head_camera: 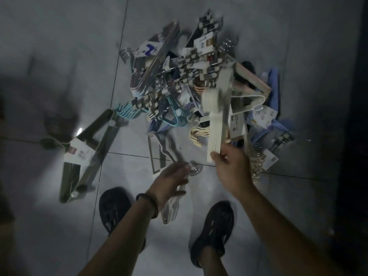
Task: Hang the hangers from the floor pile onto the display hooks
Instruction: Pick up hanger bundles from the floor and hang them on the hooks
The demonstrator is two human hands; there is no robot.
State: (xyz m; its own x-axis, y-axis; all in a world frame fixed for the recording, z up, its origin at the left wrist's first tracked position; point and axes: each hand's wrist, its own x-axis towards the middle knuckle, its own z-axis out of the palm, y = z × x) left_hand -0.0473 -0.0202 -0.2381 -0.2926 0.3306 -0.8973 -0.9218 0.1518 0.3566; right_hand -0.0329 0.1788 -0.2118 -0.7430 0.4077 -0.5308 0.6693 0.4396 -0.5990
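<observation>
Right hand has its grip closed on the bottom end of a cream hanger bundle, right over the pile on the floor. Left hand grip holds clear hangers, pretty blurry.

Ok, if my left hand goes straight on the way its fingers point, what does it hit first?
Probably the metal hook just off the left hand's fingertips; they may be touching it, but blur hides the depth. Past that comes the cream hanger bundle in the right hand.
</observation>
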